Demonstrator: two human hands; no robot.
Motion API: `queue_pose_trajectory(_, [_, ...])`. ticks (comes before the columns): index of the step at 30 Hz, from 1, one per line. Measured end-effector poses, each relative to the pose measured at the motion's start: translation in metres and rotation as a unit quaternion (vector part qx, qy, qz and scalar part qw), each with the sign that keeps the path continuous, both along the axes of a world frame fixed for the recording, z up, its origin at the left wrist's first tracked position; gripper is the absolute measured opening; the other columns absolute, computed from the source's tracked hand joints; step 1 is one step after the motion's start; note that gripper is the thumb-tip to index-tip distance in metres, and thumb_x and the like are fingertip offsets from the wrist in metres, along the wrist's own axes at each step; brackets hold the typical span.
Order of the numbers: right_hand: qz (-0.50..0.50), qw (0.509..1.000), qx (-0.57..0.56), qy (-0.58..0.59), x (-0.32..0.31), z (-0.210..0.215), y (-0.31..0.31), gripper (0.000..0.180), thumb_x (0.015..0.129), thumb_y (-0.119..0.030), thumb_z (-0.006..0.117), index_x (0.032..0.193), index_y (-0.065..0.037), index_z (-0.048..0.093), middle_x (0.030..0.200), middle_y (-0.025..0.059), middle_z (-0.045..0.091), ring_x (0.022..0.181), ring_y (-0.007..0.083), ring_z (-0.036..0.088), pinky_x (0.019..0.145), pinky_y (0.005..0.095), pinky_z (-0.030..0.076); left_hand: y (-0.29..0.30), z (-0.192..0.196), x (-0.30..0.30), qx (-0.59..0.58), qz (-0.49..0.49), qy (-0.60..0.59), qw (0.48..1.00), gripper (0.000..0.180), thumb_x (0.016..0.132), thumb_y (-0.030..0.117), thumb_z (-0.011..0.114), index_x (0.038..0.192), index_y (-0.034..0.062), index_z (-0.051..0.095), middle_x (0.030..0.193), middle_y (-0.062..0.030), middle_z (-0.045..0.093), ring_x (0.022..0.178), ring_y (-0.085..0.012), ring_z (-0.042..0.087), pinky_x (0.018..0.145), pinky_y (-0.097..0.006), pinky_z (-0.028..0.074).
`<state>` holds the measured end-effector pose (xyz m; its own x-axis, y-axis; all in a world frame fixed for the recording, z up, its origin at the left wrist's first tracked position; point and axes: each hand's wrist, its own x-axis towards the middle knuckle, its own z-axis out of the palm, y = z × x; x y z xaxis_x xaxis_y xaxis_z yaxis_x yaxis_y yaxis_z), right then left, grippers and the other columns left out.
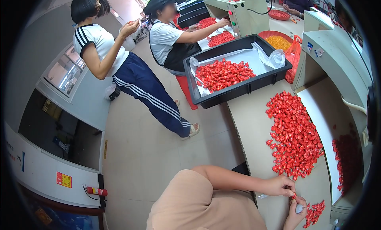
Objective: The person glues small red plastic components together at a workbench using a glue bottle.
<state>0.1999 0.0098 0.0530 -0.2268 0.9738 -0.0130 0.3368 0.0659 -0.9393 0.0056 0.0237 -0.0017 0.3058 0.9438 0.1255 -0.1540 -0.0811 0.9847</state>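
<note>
Over the table's near end, my left hand (281, 185) is closed, thumb and fingers pinching a small red plastic piece (293, 196). My right hand (293, 220) meets it from below, its fingers closed around the lower side of the same piece. A pale, rounded thing (299, 208) shows at the right hand's fingers; what it is I cannot make out. Beside the right hand lies a small pile of red pieces (315, 213). A far larger heap of the same red pieces (295, 134) spreads over the table beyond my left hand.
A black tray (222, 100), lined with white plastic, holds more red pieces. To the right stands a pale machine housing (337, 51). Farther back are a red bag (293, 59) and a basin of yellow pieces (278, 42). One person sits working; another stands in the aisle.
</note>
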Motion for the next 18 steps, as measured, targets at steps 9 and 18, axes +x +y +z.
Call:
queue_pose_trajectory(9, [0.029,1.000,-0.002,0.000,0.006,-0.014,0.003,0.024,0.088,-0.002,0.062,0.111,0.004,0.064,0.107,0.0119,0.066,0.098,0.0180,0.061,0.089,0.0303,0.048,0.000,-0.004,0.002,-0.001,-0.003,0.000,1.000,0.012,0.088,0.010,0.067,0.093,-0.0004,0.064,0.081,-0.0054,0.066,0.074,-0.0100,0.061,0.065,-0.027,0.049])
queue_pose_trajectory(18, [-0.029,0.997,-0.016,0.076,0.011,-0.046,0.007,0.005,0.086,0.006,0.060,0.089,0.003,0.059,0.097,0.0080,0.057,0.075,0.0105,0.055,0.068,0.0231,0.047,-0.001,0.001,-0.002,-0.010,-0.010,-0.001,1.000,0.013,0.089,0.011,0.065,0.094,-0.0003,0.064,0.081,-0.0051,0.067,0.074,-0.0094,0.061,0.065,-0.027,0.049])
